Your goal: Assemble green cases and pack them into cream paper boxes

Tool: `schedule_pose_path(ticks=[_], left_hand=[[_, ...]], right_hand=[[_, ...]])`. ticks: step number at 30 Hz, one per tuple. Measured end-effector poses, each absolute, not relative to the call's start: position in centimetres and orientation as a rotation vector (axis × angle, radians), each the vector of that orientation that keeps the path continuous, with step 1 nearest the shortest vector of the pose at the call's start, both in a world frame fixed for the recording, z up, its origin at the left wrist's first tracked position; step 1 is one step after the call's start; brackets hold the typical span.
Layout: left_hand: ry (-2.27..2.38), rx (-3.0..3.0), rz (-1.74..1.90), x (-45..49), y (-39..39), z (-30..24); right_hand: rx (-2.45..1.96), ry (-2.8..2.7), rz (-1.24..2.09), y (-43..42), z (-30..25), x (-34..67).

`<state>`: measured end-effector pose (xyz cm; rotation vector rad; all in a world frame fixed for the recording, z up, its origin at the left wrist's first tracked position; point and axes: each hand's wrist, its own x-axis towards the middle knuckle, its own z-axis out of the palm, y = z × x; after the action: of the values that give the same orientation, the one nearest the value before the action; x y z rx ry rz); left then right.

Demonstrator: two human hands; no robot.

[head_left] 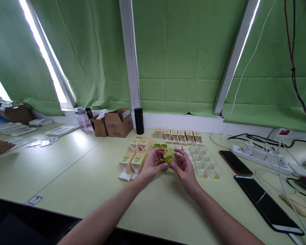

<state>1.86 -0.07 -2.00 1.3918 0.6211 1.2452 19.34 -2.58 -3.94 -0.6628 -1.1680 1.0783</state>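
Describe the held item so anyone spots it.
Over the pale table, find the left hand and right hand close together. Between them is the small green item, set apart from the clear containers by its green body and top loop.

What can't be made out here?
Far side of the green item: head view, hidden by its front, the left hand and right hand.
Number of green pieces: head view, partly hidden behind the hands.
Body behind the co-worker's hand: head view, beyond left edge.
Lettering on larger cardboard box: head view, too small.
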Motion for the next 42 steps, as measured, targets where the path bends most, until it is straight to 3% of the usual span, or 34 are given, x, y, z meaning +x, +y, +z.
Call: schedule_pose_path(ticks=[13, 28, 42], left_hand=[[0.67, 1.508, 1.312, 2.2, 0.5, -2.9], [0.663, 1.473, 1.371, 2.0, 0.2, -2.3], [0.704, 1.462, 1.321, 2.2, 0.2, -2.3]], right_hand=[[-0.689, -1.223, 1.034, -2.4, -3.8, 19.5], [-0.43, -0.782, 1.426, -1.3, -5.1, 20.0], [-0.49, -0.815, 1.334, -1.9, -4.5, 19.9]])
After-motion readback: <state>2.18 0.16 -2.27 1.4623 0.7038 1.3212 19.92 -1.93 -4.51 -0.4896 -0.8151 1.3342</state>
